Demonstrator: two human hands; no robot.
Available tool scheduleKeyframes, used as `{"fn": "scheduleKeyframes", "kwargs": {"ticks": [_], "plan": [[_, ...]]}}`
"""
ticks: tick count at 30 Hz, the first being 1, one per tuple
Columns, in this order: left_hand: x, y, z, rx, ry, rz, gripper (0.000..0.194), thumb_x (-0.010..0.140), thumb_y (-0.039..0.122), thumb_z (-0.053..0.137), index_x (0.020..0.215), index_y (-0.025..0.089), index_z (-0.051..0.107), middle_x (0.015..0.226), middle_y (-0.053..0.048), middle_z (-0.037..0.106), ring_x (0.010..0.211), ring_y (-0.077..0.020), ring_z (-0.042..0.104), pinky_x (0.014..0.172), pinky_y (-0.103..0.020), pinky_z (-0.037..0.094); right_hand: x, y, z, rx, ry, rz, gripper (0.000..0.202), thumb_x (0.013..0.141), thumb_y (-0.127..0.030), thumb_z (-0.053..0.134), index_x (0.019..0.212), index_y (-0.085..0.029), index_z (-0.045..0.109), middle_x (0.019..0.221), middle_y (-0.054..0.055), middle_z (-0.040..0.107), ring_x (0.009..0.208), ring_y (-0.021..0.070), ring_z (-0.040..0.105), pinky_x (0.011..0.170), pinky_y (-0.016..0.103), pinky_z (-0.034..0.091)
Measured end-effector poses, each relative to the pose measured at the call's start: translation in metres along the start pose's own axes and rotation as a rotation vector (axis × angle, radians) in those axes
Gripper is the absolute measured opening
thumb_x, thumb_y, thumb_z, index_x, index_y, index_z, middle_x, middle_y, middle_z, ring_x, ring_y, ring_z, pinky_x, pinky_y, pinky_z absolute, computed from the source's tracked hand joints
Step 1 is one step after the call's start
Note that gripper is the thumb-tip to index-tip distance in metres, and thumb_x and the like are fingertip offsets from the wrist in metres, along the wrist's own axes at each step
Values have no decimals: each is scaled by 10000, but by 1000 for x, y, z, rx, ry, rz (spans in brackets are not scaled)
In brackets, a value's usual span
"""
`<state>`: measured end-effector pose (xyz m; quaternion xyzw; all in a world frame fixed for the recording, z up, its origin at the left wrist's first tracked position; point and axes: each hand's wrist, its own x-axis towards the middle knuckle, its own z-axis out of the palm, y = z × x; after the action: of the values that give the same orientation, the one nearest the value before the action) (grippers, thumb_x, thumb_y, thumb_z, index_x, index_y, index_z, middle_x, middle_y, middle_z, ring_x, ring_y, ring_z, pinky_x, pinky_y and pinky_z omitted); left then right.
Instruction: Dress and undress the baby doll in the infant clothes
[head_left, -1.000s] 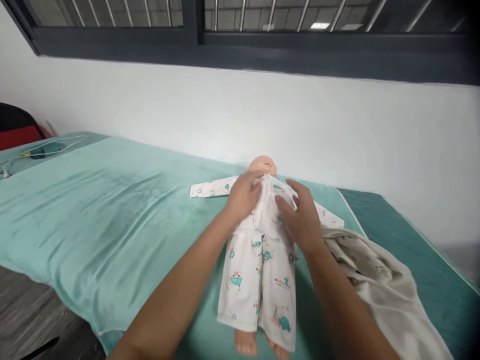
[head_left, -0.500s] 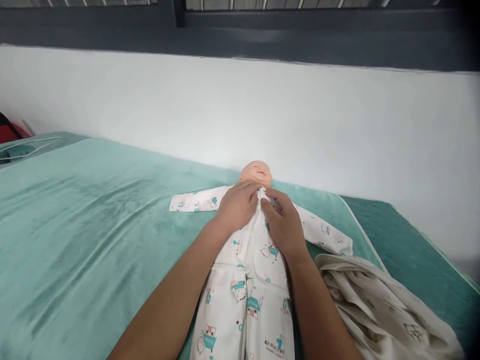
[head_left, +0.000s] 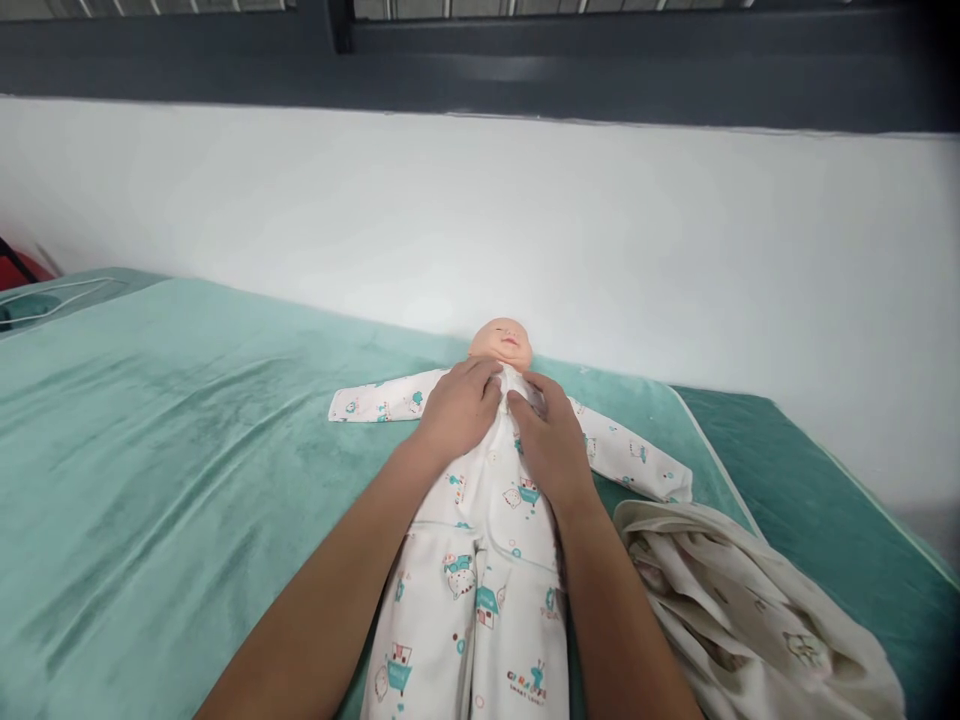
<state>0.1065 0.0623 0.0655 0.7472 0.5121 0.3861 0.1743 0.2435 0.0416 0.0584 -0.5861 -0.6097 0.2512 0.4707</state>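
Observation:
A baby doll [head_left: 501, 340] lies on its back, dressed in a white printed baby shirt [head_left: 491, 490] and matching trousers [head_left: 469, 620]. Both sleeves stretch out sideways. My left hand [head_left: 461, 405] rests on the upper chest, its bent fingers closed on the shirt's front edge just below the neck. Across the front opening, my right hand [head_left: 553, 430] pinches the other edge near the collar, thumb and forefinger bent. The fingertips partly hide the cloth between them.
A crumpled beige cloth [head_left: 757, 600] lies right of the doll. Under everything is a light green bedspread [head_left: 187, 450], with darker green fabric [head_left: 810, 460] to the right. A white wall [head_left: 525, 220] rises behind the doll's head.
The whole scene sits slightly further left in view as the camera shifts. Both hands stay at the shirt's collar, with only small finger movement.

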Motion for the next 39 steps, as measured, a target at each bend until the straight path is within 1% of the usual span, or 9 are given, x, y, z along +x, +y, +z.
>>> {"fn": "scheduleKeyframes", "kwargs": {"ticks": [3, 7, 11, 15, 17, 23, 29, 35, 39], "plan": [[0, -1, 0, -5, -3, 25, 379, 977, 202, 361, 1231, 207, 643, 1366, -48, 618, 1271, -224, 554, 1091, -397, 438, 0, -1, -2, -11, -47, -28, 447, 890, -377, 517, 1323, -287, 587, 1376, 53, 604, 1302, 302, 498, 1099, 523, 371], [0, -2, 1, -10, -14, 35, 406, 973, 198, 359, 1265, 216, 641, 1387, -40, 605, 1278, -221, 548, 1106, -391, 431, 1, -1, -2, -45, -101, -105, 439, 922, -364, 469, 1333, -272, 592, 1397, 42, 597, 1335, 277, 486, 1151, 500, 335], [0, -3, 1, 1, -36, 41, 442, 965, 188, 351, 1313, 198, 623, 1408, -45, 588, 1299, -222, 529, 1121, -384, 419, 3, 2, -2, -51, -143, -127, 495, 937, -361, 442, 1419, -284, 522, 1482, 25, 523, 1411, 255, 412, 1185, 488, 301], [0, -2, -1, 24, -66, 41, 451, 960, 180, 349, 1301, 223, 641, 1419, -33, 579, 1315, -224, 513, 1133, -393, 406, 8, 7, -4, -38, -169, -133, 537, 930, -377, 469, 1457, -276, 474, 1524, 36, 476, 1431, 252, 386, 1195, 487, 287], [0, -1, -2, 29, -81, 40, 449, 960, 182, 350, 1284, 253, 652, 1424, -21, 573, 1318, -224, 510, 1136, -406, 401, 11, 9, -4, -16, -176, -137, 529, 924, -383, 485, 1443, -281, 481, 1513, 37, 488, 1414, 254, 403, 1186, 485, 300], [-1, -2, -2, 25, -90, 65, 432, 953, 166, 356, 1179, 271, 709, 1411, -15, 582, 1328, -220, 503, 1148, -412, 379, 12, 9, -2, -29, -121, -174, 432, 898, -349, 508, 1316, -259, 562, 1370, 69, 580, 1308, 258, 466, 1130, 478, 339], [-1, -2, 0, -80, 19, 12, 391, 937, 177, 418, 1237, 248, 659, 1322, -20, 646, 1253, -212, 564, 1075, -383, 449, 10, 7, -2, -41, -79, -202, 399, 890, -348, 514, 1271, -241, 563, 1281, 84, 581, 1249, 254, 465, 1105, 475, 336], [0, -4, 2, -108, 14, 42, 362, 935, 155, 417, 1146, 251, 695, 1302, -13, 655, 1248, -199, 568, 1084, -365, 435, 8, 5, -1, -24, -28, -180, 325, 872, -321, 530, 1180, -246, 600, 1215, 76, 597, 1197, 250, 495, 1077, 468, 359], [-3, -2, 1, -197, 93, 29, 291, 905, 138, 464, 1058, 227, 694, 1210, -25, 688, 1173, -187, 606, 1050, -344, 452, 8, 7, -1, 65, 32, -153, 303, 864, -307, 534, 1147, -247, 624, 1228, 61, 621, 1188, 231, 530, 1064, 431, 391]]}}
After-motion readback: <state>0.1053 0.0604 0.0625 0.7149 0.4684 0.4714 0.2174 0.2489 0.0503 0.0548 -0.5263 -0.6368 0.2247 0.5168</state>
